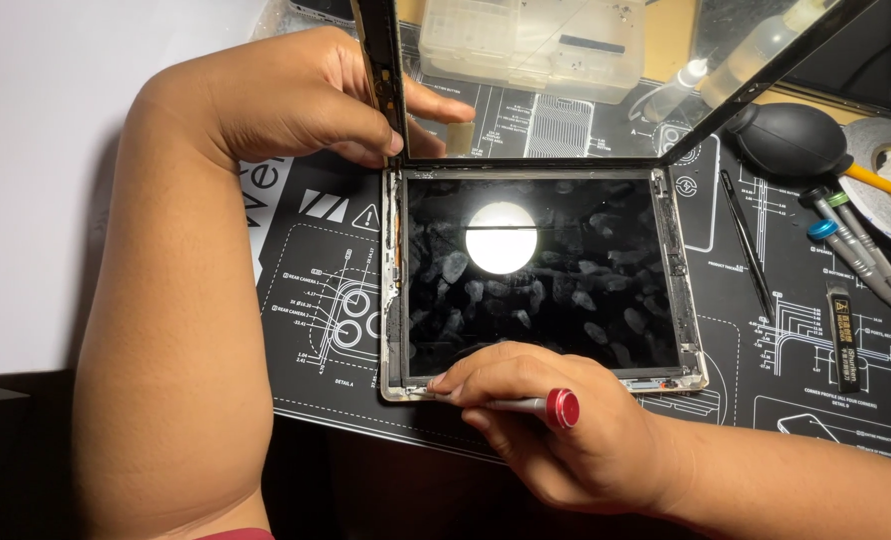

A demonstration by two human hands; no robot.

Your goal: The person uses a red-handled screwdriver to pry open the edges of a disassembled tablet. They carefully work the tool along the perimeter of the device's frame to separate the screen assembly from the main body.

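The lifted glass panel (386, 70) is pinched by the left hand (296, 95) above the opened tablet (541, 270). A red-capped screwdriver (526, 405) is gripped in closed fingers (466, 380) of the right hand (556, 430) at the tablet's lower left corner. Spare screwdrivers (856, 250) and a black blower (791, 138) lie on the bench mat (316, 300) right of the tablet.

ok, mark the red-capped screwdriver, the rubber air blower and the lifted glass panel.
red-capped screwdriver (562, 408): head view, on its red end cap.
rubber air blower (786, 138): head view, on the black bulb.
lifted glass panel (384, 75): head view, on its dark left edge.

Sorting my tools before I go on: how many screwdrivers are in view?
3: one red-capped screwdriver in the right hand, two loose screwdrivers on the mat's right edge. Others may be hidden.
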